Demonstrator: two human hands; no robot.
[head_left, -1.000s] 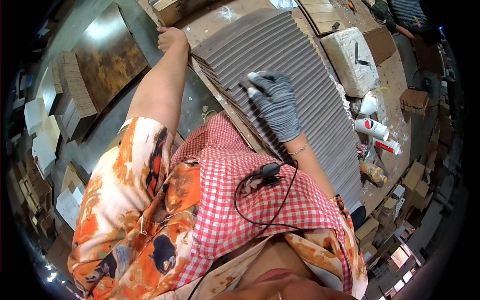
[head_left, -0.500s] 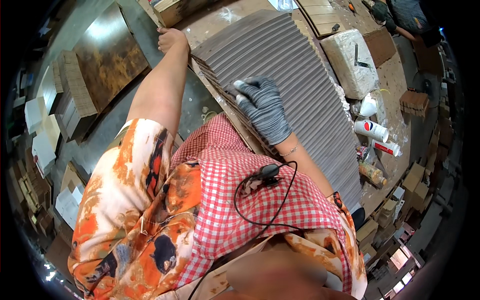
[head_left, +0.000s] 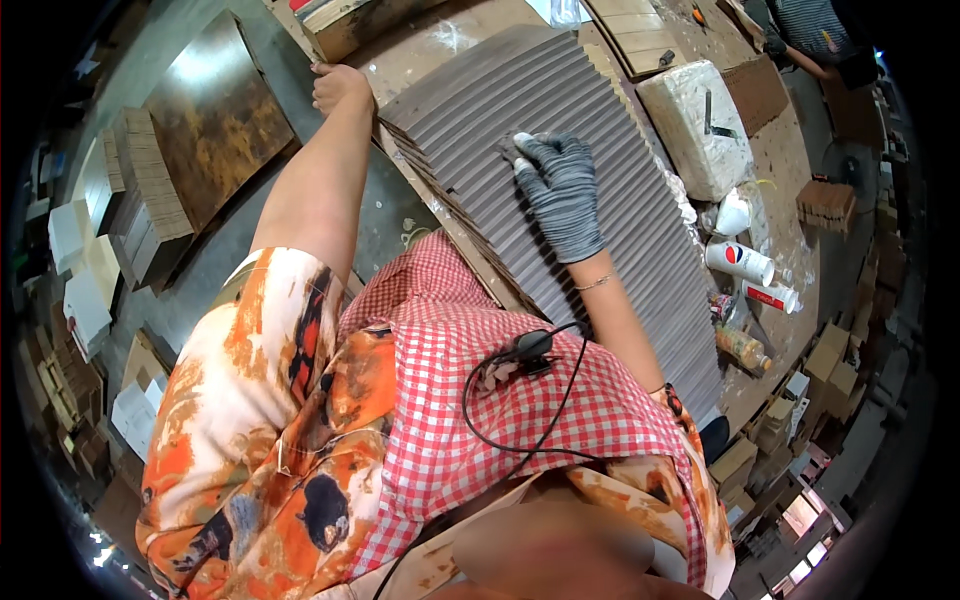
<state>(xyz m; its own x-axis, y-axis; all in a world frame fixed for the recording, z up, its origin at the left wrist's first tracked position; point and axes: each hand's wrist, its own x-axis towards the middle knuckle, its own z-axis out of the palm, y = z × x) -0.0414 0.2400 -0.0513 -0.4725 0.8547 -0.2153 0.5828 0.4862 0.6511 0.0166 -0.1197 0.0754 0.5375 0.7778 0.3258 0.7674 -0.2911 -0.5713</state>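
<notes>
A row of long, narrow grey-brown wood-look strips [head_left: 500, 100], overlapping like steps, covers much of the workbench. My right hand [head_left: 562, 195], in a grey knitted glove with pale fingertips, is over the middle of these strips. Its fingers are closed on a small dark grey pad [head_left: 508, 150] that lies against the strips; whether it is cloth or an abrasive pad I cannot tell. At the bench's left edge, beyond the strips' corner, my bare left hand [head_left: 340, 88] has its fingers curled round the edge. Part of its grip is hidden.
On the bench [head_left: 790, 200] to the right stand a white foam block [head_left: 695, 130] with a dark angled tool on it, a white cup [head_left: 740, 262] and a bottle [head_left: 743, 348]. A large brown panel [head_left: 215, 120] leans at left. Another person [head_left: 810, 45] works at far right.
My right hand has moved from the strips' near left ends up and to the right, onto their middle, taking the grey pad along. My left hand stays at the bench edge.
</notes>
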